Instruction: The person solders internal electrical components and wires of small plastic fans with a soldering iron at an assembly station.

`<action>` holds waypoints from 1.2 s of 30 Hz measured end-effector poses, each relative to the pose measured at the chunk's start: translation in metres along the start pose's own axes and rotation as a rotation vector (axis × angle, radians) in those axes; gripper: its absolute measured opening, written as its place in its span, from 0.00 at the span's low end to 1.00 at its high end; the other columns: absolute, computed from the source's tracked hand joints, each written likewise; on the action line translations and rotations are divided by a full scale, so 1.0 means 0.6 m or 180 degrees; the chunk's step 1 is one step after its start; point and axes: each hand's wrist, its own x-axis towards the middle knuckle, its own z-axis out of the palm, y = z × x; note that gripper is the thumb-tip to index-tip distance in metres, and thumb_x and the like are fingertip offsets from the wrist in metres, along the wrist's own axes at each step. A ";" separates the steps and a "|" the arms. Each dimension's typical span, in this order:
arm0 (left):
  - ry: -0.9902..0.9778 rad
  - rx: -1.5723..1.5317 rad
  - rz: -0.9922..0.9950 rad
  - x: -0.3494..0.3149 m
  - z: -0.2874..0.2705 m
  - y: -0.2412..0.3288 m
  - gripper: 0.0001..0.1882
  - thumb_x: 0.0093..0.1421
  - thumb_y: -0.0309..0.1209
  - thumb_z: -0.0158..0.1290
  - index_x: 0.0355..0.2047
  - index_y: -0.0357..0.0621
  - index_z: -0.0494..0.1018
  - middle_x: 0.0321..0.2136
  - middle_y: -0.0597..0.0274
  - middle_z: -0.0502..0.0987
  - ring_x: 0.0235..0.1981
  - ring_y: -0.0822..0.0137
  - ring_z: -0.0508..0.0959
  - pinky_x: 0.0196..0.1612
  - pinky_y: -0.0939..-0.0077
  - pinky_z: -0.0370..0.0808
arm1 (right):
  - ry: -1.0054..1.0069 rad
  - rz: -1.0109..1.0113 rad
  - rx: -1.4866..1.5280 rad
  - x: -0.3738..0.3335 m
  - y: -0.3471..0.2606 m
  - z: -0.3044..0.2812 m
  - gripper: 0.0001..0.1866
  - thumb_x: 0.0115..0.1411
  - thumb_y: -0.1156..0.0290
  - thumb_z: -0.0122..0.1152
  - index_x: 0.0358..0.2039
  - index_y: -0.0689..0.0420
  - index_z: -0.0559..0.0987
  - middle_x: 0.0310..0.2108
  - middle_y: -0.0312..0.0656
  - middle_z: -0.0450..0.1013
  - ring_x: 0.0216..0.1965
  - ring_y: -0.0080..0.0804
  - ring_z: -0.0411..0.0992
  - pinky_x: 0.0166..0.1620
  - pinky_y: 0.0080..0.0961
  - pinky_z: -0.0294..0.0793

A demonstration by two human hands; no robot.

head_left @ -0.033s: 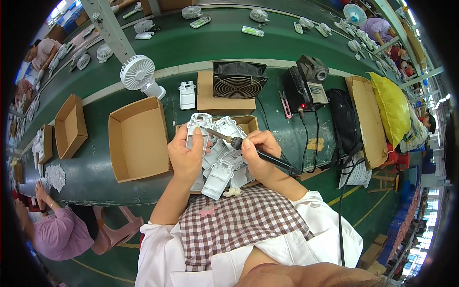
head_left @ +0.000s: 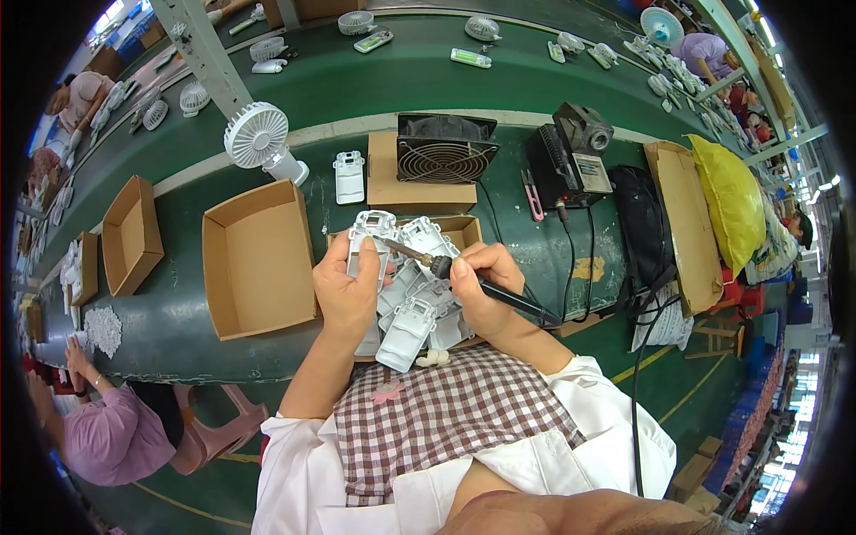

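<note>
Between the thumb and fingers of my left hand is a white plastic casing, held above a heap of similar parts. My right hand grips a soldering iron by its black handle, the metal tip pointing left and reaching the casing. Whether the tip presses on the plastic is too small to tell. Below both hands, more white casings are piled in a cardboard box, whose near side they hide. One casing leans over the box's near edge, by my checked apron.
Beyond the box, a black square fan stands on cardboard. A soldering station and pink-handled tweezers lie to its right. Left are an open cardboard box and a white handheld fan. A co-worker sits at the lower left.
</note>
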 end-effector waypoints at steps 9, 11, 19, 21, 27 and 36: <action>0.0038 0.0084 0.0033 0.000 -0.001 -0.002 0.09 0.63 0.26 0.47 0.40 0.34 0.73 0.26 0.64 0.77 0.21 0.79 0.75 0.22 0.84 0.74 | -0.0035 0.0034 -0.0007 0.003 -0.004 0.001 0.07 0.57 0.78 0.58 0.28 0.61 0.68 0.23 0.40 0.70 0.21 0.18 0.65 0.25 0.17 0.65; 0.0022 0.0094 0.0022 0.000 -0.002 -0.003 0.09 0.63 0.26 0.47 0.40 0.34 0.73 0.26 0.64 0.77 0.21 0.79 0.75 0.23 0.84 0.74 | -0.0059 0.0001 -0.0041 0.002 -0.003 -0.001 0.07 0.57 0.79 0.58 0.28 0.61 0.68 0.23 0.40 0.70 0.21 0.18 0.65 0.25 0.17 0.65; 0.0029 0.0054 0.0012 0.000 -0.001 -0.006 0.09 0.63 0.26 0.47 0.39 0.34 0.73 0.26 0.62 0.78 0.21 0.78 0.75 0.23 0.84 0.74 | 0.0148 -0.0004 0.0135 -0.003 0.001 -0.002 0.06 0.58 0.78 0.57 0.29 0.60 0.68 0.24 0.39 0.70 0.22 0.18 0.63 0.25 0.17 0.64; 0.0008 0.0105 -0.0010 -0.001 0.000 -0.003 0.09 0.63 0.26 0.47 0.39 0.34 0.73 0.26 0.63 0.77 0.21 0.78 0.75 0.23 0.84 0.74 | 0.0128 0.0055 0.0130 -0.003 0.000 -0.003 0.06 0.58 0.78 0.57 0.29 0.60 0.68 0.24 0.39 0.70 0.22 0.18 0.63 0.26 0.17 0.64; -0.0038 0.0085 -0.0059 -0.003 0.001 -0.004 0.10 0.62 0.26 0.48 0.41 0.34 0.73 0.26 0.64 0.77 0.22 0.79 0.75 0.23 0.84 0.74 | 0.0060 0.0118 0.0056 -0.002 -0.001 -0.003 0.07 0.58 0.77 0.58 0.28 0.60 0.68 0.24 0.38 0.70 0.23 0.18 0.63 0.26 0.17 0.63; -0.0065 0.0119 -0.0049 -0.003 0.000 -0.006 0.11 0.62 0.26 0.48 0.42 0.33 0.73 0.27 0.63 0.78 0.23 0.78 0.76 0.24 0.84 0.76 | 0.0048 0.0136 0.0123 -0.001 0.003 0.000 0.07 0.58 0.76 0.58 0.28 0.61 0.68 0.24 0.38 0.70 0.23 0.17 0.63 0.26 0.17 0.63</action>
